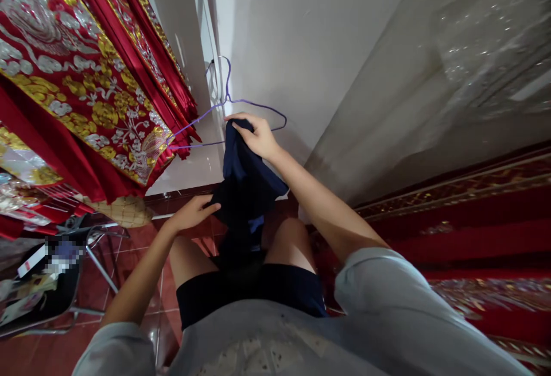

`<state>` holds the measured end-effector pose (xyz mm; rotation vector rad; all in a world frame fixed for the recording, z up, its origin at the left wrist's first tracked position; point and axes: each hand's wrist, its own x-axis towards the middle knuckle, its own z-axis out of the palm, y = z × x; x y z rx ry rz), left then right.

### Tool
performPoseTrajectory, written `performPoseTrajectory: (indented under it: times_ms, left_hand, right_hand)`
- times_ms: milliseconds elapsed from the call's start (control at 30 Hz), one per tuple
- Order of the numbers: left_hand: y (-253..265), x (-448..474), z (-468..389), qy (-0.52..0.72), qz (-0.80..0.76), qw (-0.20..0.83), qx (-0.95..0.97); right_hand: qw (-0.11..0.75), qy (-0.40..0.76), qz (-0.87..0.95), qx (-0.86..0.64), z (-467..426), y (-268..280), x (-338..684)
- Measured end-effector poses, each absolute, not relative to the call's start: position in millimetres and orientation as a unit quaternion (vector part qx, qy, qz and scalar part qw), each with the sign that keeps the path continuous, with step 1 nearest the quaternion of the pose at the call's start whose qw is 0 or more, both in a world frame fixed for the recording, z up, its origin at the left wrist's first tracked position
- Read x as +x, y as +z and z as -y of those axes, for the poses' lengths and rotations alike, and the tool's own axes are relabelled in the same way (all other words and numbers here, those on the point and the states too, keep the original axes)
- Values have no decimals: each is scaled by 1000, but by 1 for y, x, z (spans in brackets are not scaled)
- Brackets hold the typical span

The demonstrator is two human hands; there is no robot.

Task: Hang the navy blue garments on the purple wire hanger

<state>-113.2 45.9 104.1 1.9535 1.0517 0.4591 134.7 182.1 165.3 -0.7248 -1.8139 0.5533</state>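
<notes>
A dark navy cloth garment (258, 175) hangs in folds in front of me; its exact kind cannot be made out. My right hand (258, 135) pinches its top edge between thumb and fingers, right at a purple wire hanger (258, 106). The garment covers part of the hanger's bottom bar, and whether it passes over the bar is hidden. The hanger's hook lies against the wall by a white cable. Lower and to the left, my left hand (196, 212) grips the garment's left side, its fingertips partly behind the cloth.
Red cloths embroidered in gold and silver (107, 89) hang at the left. Below them stands a black folding chair (64, 290) with items on it. Clear plastic sheeting (473, 66) covers the right side, above more red embroidered cloth (451, 238). The floor is red tile (138, 249).
</notes>
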Motion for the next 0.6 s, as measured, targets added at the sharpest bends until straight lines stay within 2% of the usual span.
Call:
performPoseTrajectory:
  times_ms: [100, 167, 300, 467, 533, 600]
  left_hand:
    - [121, -121, -42, 244, -451, 418, 749]
    - [134, -128, -42, 255, -476, 401, 740]
    - [153, -148, -42, 180, -500, 304, 791]
    - [152, -176, -48, 36, -555, 228, 799]
    - [150, -183, -57, 41, -575, 180, 797]
    - [153, -185, -67, 112, -572, 121, 803]
  right_hand:
    - [491, 215, 765, -356, -210, 151, 128]
    - [434, 217, 760, -434, -223, 135, 125]
    - [309, 231, 754, -532, -227, 104, 132]
    - [347, 226, 718, -559, -203, 95, 160]
    - [381, 210, 698, -569, -193, 100, 173]
    - [408, 190, 685, -573, -185, 106, 184]
